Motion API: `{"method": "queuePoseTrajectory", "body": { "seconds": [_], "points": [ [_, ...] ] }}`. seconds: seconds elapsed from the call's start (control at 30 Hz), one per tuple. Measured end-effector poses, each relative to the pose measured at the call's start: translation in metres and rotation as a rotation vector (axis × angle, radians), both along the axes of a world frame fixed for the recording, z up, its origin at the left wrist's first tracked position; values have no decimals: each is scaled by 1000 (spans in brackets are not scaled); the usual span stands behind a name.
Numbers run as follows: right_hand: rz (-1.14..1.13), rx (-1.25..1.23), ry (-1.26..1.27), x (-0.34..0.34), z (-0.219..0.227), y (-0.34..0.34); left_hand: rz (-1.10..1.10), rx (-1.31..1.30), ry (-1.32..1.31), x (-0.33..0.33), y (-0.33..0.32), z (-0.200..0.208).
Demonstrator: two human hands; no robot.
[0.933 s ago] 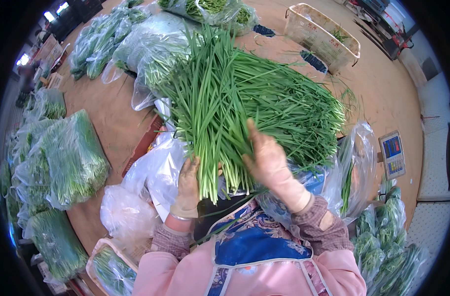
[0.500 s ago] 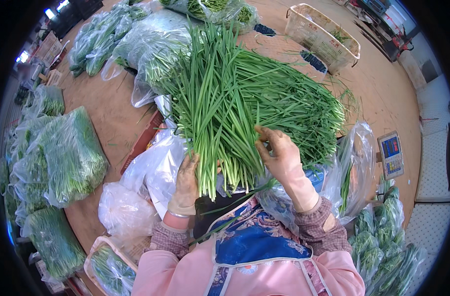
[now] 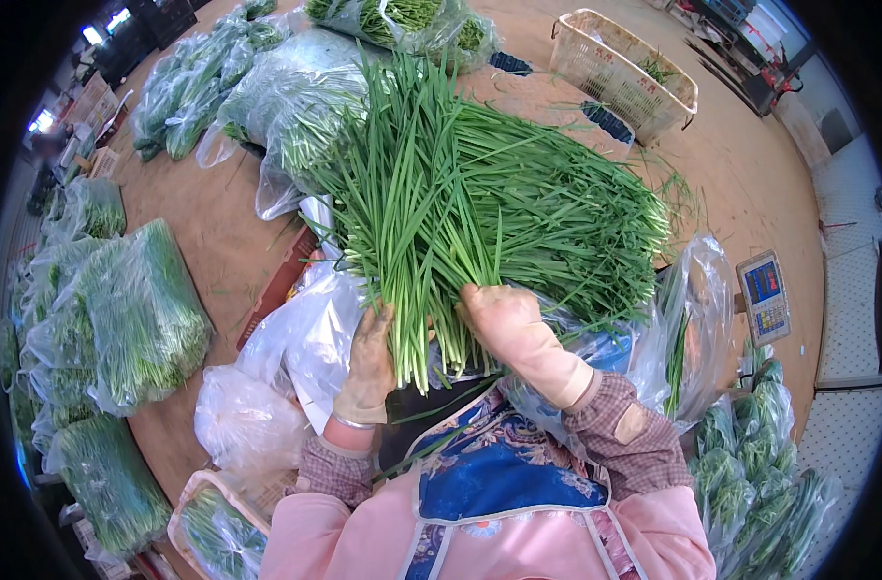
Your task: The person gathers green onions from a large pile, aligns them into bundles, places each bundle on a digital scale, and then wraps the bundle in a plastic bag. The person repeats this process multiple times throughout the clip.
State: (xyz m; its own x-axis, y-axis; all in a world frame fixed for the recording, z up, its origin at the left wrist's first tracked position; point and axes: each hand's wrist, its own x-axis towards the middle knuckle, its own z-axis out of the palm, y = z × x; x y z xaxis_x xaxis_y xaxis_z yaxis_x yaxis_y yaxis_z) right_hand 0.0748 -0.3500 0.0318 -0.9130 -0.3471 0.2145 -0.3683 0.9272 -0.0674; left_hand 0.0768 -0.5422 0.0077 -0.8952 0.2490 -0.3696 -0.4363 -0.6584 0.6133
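A big loose bunch of garlic chives (image 3: pixel 412 213) lies in front of me, pale stem ends toward my body and green leaf tips pointing away. My left hand (image 3: pixel 368 362), in a soiled pale glove, grips its left side near the cut ends; the fingers go partly out of sight behind the stems. On the other side my right hand (image 3: pixel 506 324), also gloved, is closed round stems at the bunch's lower right edge. A wide heap of more chives (image 3: pixel 576 208) spreads to the right, touching the bunch.
Clear bags packed with chives (image 3: pixel 151 309) stack at the left, and others lie at the far side. A cream plastic crate (image 3: pixel 624 77) stands far right. Nearer are a digital scale (image 3: pixel 765 295), crumpled plastic bags (image 3: pixel 252 411), bagged greens (image 3: pixel 750 464) and a small basket (image 3: pixel 194 483).
My right hand has moved left and slightly down, from half-open fingers at the bunch's edge to a closed grip on the stems. The left hand stays at the left side.
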Motion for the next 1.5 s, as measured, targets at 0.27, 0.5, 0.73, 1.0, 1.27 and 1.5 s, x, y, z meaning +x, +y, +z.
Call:
{"method": "queuePoseTrajectory", "body": {
  "seconds": [0.27, 0.5, 0.73, 1.0, 1.27, 1.5],
  "points": [
    [-9, -226, -152, -8, 4, 15, 7, -9, 23, 1, -1, -9],
    [-80, -522, -243, 12, 20, 14, 13, -19, 28, 3, 2, -5],
    [-84, -228, -282, 0, 9, 3, 12, -3, 49, 3, 2, -3],
    [-134, -392, -375, -1, 11, 13, 20, -75, 74, 4, 4, -6],
    [408, -765, -584, 35, 41, -18, -135, -293, 223, 16, 20, 11],
    [833, -969, -1217, 52, 69, -23, -88, -813, 349, 7, 31, -29]
  ]
}}
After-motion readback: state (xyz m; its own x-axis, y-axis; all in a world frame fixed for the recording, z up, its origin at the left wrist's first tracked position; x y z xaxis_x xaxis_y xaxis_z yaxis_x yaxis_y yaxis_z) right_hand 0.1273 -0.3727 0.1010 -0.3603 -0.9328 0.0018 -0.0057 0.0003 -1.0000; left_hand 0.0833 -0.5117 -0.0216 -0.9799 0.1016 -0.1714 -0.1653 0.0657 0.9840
